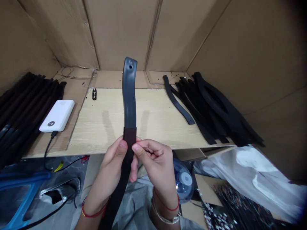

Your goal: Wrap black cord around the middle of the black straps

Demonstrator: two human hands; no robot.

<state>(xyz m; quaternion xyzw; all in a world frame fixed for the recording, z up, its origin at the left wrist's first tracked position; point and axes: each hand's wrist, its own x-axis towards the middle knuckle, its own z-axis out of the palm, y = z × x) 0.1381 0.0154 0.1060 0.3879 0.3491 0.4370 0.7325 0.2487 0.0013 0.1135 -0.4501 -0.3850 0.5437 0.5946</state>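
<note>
A long black strap (pixel 129 95) with a hole near its top end stands upright in front of me. A dark brown sleeve (pixel 130 135) wraps round its lower part, and below that the strap runs down over my lap. My left hand (pixel 114 159) is closed on the left edge at the sleeve, thumb in front. My right hand (pixel 153 159) pinches the right edge, its other fingers curled; what lies within that curl is hard to make out. Small black thread snips (pixel 94 94) lie on the board behind, to the left.
Black straps (pixel 208 108) are heaped at the right, with a loose strap (pixel 178 102) beside them. Another pile (pixel 24 108) lies left, near a white power bank (pixel 57 115) with a cable. Cardboard walls (pixel 122 32) enclose the worktable (pixel 96 127). Below right stands a water bottle (pixel 183 182).
</note>
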